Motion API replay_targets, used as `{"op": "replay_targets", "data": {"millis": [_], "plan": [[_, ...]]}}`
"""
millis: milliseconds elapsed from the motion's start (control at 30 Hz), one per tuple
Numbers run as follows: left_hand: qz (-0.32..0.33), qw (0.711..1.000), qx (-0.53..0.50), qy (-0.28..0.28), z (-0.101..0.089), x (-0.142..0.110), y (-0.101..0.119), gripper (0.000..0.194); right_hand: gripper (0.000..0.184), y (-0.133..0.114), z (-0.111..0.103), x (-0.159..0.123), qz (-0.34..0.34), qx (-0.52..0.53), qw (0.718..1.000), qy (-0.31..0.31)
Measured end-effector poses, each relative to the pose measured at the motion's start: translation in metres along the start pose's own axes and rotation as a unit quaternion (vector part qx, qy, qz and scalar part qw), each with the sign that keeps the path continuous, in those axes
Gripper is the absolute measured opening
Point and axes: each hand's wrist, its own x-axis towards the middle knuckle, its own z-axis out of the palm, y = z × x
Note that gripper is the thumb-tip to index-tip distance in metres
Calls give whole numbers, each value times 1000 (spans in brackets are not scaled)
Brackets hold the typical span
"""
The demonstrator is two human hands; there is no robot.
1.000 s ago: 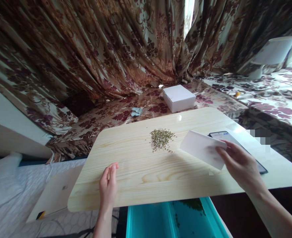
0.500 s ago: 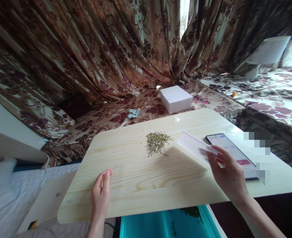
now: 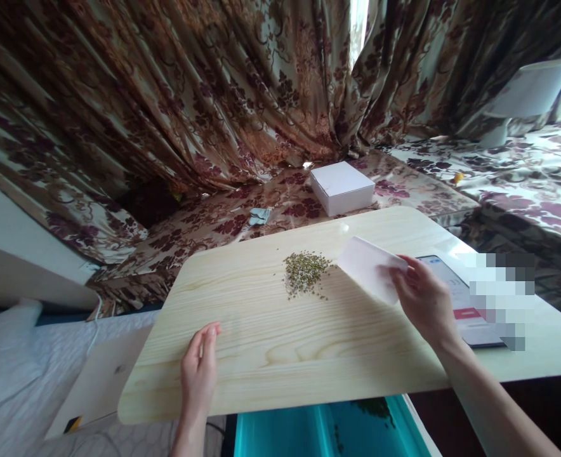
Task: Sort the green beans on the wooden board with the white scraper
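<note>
A thin white card [image 3: 369, 266] is pinched between the thumb and fingers of my right hand [image 3: 426, 295]. It is tilted above the pale wooden table [image 3: 261, 349], its far edge close to a loose heap of small green and whitish grains [image 3: 306, 273]. Over the table's left front part is my left hand [image 3: 202, 355], its fingers curled and pressed together with the thumb. A faint, see-through patch shows beside those fingertips, and I cannot make out what they hold, if anything. Partly behind my right wrist lies a phone [image 3: 483, 333] with its screen lit.
Under the front edge is a turquoise divided bin [image 3: 280, 438] with dark green bits in its right part. Behind the table are a white box [image 3: 342, 187] and a small light-blue cloth [image 3: 259, 216]. A lamp [image 3: 528, 89] stands at the far right.
My right hand has moved slightly left and up with the card, whose broad face now shows more. My left hand and the heap look the same; the view has shifted a little.
</note>
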Motion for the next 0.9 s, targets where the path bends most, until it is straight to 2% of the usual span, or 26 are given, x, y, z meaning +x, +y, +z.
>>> {"op": "replay_targets", "data": {"millis": [200,567,900], "plan": [[6,1000,-9,-3,-1,-2,1,53,32,-8,0,1,74,85,992,-52],[9,1000,-27,-3,0,-2,1,50,37,-17,4,-6,118,149,973,-132],[14,999,-40,-3,-1,-3,3,51,46,-15,-8,-9,94,155,973,-142]]}}
